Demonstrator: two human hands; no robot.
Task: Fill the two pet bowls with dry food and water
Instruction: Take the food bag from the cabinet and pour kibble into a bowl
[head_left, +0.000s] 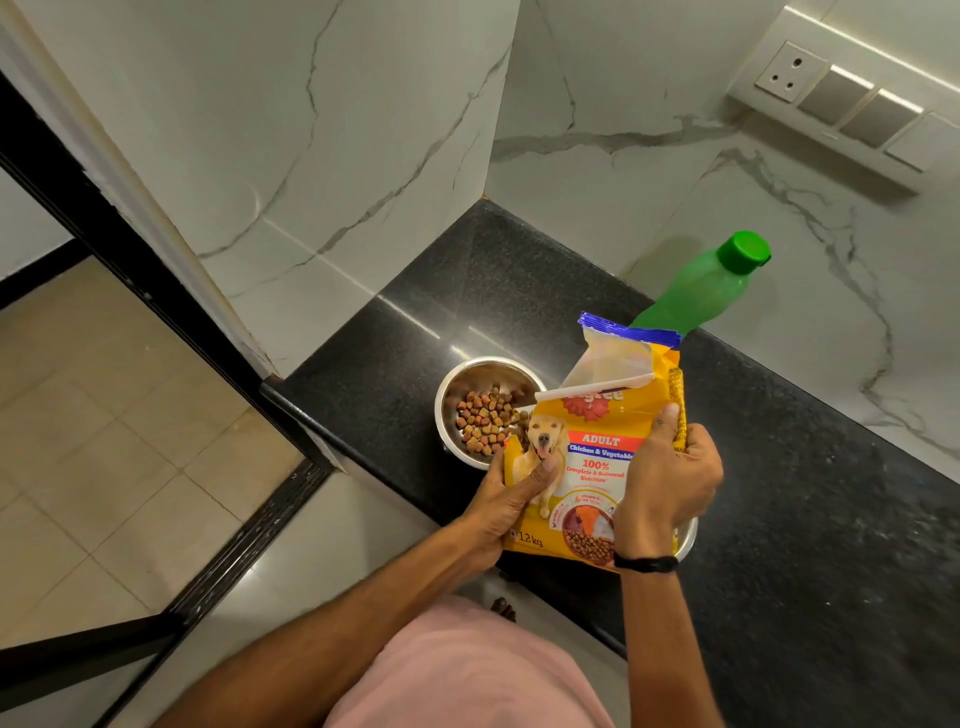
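Note:
A yellow dog food bag (602, 441) with an open blue top stands upright over the black counter. My left hand (511, 499) grips its lower left edge and my right hand (667, 483) grips its right side. Just left of the bag, a steel bowl (470, 371) holds brown kibble (483, 415). A second steel bowl (687, 538) is mostly hidden behind the bag and my right hand; only its rim shows and its contents are hidden. A green water bottle (711, 283) with a green cap stands behind the bag, its cap on.
The black granite counter (831, 519) runs to the right, with its left end and front edge close to the bowls. Marble-look walls enclose the corner behind. A switch panel (841, 101) sits on the wall at upper right. Tiled floor lies below to the left.

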